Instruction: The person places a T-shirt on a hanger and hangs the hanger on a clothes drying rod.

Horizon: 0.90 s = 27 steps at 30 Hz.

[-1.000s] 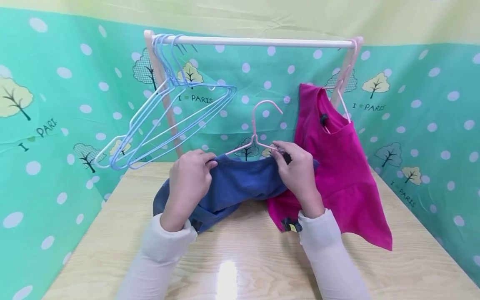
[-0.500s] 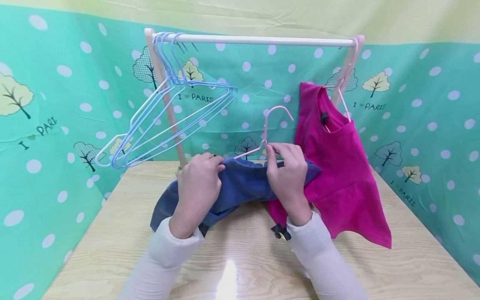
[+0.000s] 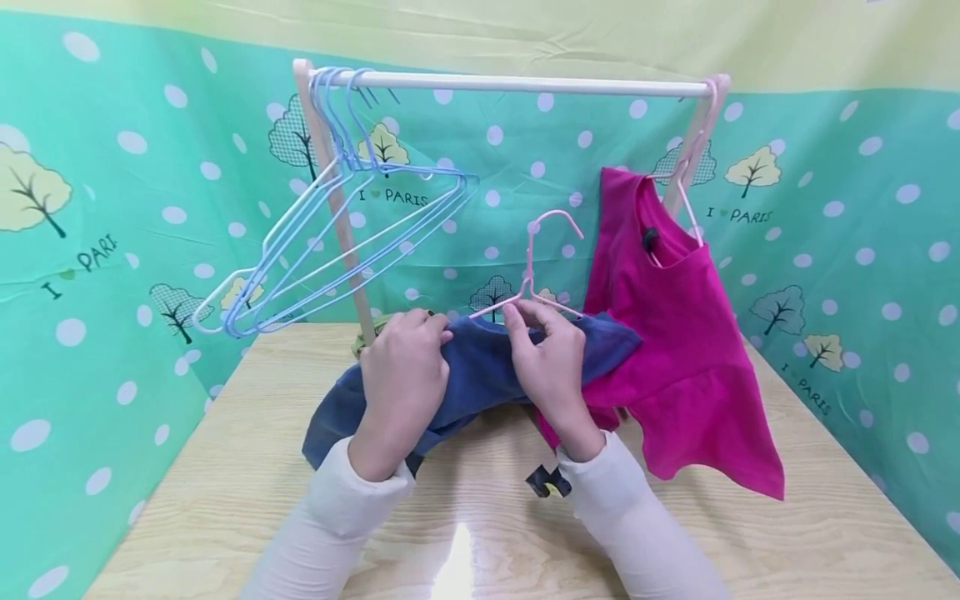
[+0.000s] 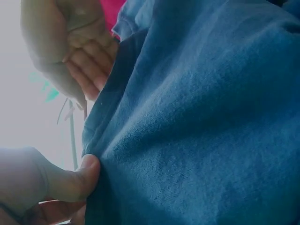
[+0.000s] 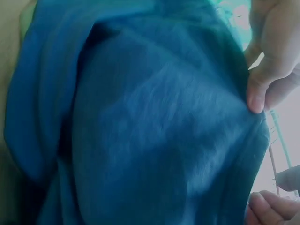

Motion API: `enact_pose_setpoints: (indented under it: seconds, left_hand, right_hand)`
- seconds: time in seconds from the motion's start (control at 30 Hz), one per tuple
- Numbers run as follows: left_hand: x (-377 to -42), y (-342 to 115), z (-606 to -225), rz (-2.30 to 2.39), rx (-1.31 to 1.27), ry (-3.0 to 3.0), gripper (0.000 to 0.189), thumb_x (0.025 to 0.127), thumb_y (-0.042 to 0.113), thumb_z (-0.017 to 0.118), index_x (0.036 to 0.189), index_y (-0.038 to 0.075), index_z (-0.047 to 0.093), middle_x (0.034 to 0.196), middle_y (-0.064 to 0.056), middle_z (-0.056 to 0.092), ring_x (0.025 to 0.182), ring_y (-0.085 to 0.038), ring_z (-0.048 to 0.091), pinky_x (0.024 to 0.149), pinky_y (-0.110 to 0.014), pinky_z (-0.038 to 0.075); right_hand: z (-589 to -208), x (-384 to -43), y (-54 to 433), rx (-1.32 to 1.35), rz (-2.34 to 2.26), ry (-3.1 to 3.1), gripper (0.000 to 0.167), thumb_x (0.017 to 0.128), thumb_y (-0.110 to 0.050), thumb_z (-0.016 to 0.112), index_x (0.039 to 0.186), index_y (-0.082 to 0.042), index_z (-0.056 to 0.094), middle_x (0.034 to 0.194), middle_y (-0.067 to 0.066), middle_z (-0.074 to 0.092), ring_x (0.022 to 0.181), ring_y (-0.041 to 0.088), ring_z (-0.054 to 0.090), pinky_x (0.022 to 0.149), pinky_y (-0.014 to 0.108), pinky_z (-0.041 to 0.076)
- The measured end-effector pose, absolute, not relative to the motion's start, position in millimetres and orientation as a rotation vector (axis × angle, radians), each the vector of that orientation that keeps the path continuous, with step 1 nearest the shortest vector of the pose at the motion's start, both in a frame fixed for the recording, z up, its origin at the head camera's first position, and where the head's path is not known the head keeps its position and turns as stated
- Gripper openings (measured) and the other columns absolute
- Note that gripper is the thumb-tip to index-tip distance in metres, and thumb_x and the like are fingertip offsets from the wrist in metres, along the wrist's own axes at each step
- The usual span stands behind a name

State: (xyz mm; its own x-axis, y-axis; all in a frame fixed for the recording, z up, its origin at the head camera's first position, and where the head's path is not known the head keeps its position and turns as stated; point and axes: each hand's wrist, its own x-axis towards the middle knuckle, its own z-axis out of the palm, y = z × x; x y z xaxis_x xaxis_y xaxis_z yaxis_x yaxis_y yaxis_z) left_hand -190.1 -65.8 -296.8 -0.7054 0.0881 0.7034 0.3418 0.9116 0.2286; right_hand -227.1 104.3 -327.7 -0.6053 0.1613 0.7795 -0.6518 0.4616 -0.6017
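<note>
A pink hanger (image 3: pixel 529 258) stands with its hook up, its lower part inside the neck opening of a blue garment (image 3: pixel 483 367). My left hand (image 3: pixel 401 371) pinches the garment's edge at the left shoulder. In the left wrist view its thumb (image 4: pixel 89 171) presses on the cloth. My right hand (image 3: pixel 551 354) pinches the hanger below its hook, at the neckline. The right wrist view shows the right-hand fingers (image 5: pixel 267 208) beside the cloth edge. The garment's right shoulder spreads out past the right hand and overlaps a magenta dress (image 3: pixel 686 358) in the head view.
Behind stands a rack with a white rail (image 3: pixel 517 83). Several blue and white hangers (image 3: pixel 360 242) hang at its left end; the magenta dress hangs at its right end. A green cloth (image 3: pixel 367 333) lies behind my left hand. All stands on a wooden table (image 3: pixel 217 467).
My right hand has moved left from the garment's right shoulder to the middle of the hanger. The hanger and garment have shifted slightly right, along with my left hand.
</note>
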Motion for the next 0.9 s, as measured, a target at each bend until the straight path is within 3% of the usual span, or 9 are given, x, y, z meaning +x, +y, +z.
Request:
enact_pose_setpoints:
  seconds: [0.07, 0.17, 0.33, 0.57, 0.73, 0.9]
  left_hand:
    - [-189.4, -65.5, -297.6, -0.442, -0.307, -2.33, 0.011, 0.094, 0.011, 0.074, 0.1, 0.005, 0.081, 0.087, -0.009, 0.072, 0.08, -0.03, 0.068, 0.052, -0.046, 0.056]
    - [-188.7, -65.5, -297.8, -0.433, -0.318, -2.345, 0.011, 0.094, 0.012, 0.074, 0.101, 0.006, 0.081, 0.087, -0.009, 0.072, 0.079, -0.029, 0.068, 0.052, -0.046, 0.056]
    - [-188.0, -67.5, -295.9, -0.42, -0.352, -2.423, 0.014, 0.095, 0.015, 0.073, 0.104, 0.007, 0.081, 0.088, -0.008, 0.072, 0.08, -0.03, 0.068, 0.056, -0.048, 0.057]
    - [-188.9, -72.4, -296.0, -0.453, -0.397, -2.48, 0.016, 0.094, 0.016, 0.075, 0.107, 0.008, 0.08, 0.092, -0.008, 0.072, 0.083, -0.032, 0.071, 0.066, -0.049, 0.06]
    - [-189.5, -74.6, -293.1, -0.455, -0.401, -2.466, 0.017, 0.095, 0.015, 0.075, 0.108, 0.007, 0.08, 0.091, -0.009, 0.072, 0.081, -0.033, 0.071, 0.063, -0.05, 0.059]
    - [-188.6, -82.3, -287.6, -0.498, -0.375, -2.436, 0.015, 0.094, 0.014, 0.075, 0.105, 0.006, 0.08, 0.094, -0.01, 0.074, 0.081, -0.034, 0.072, 0.063, -0.05, 0.059]
  right_hand:
    - [-328.6, -227.7, 103.0, 0.369, 1.383, -1.909, 0.02, 0.098, -0.02, 0.072, 0.106, -0.004, 0.079, 0.097, 0.008, 0.078, 0.086, 0.016, 0.072, 0.08, 0.027, 0.056]
    - [-327.4, -228.9, 102.3, 0.339, 1.653, -1.871, 0.021, 0.097, -0.016, 0.073, 0.11, 0.0, 0.078, 0.101, 0.012, 0.077, 0.088, 0.015, 0.072, 0.082, 0.025, 0.057]
    - [-323.3, -230.2, 105.2, 0.362, 2.024, -1.766, 0.024, 0.098, -0.012, 0.07, 0.111, 0.008, 0.074, 0.096, 0.016, 0.076, 0.09, 0.02, 0.075, 0.09, 0.036, 0.058]
    - [-315.4, -230.3, 101.5, 0.323, 2.305, -1.688, 0.024, 0.098, -0.005, 0.068, 0.113, 0.015, 0.067, 0.091, 0.013, 0.076, 0.085, 0.024, 0.076, 0.084, 0.039, 0.06]
    - [-303.5, -229.7, 82.9, 0.235, 2.44, -1.576, 0.013, 0.097, 0.005, 0.065, 0.107, 0.01, 0.06, 0.097, 0.023, 0.073, 0.082, 0.022, 0.076, 0.082, 0.039, 0.061]
    - [-288.6, -229.2, 66.5, 0.211, 2.424, -1.595, 0.013, 0.097, 0.007, 0.063, 0.107, 0.006, 0.055, 0.102, 0.031, 0.07, 0.08, 0.021, 0.075, 0.08, 0.035, 0.061]
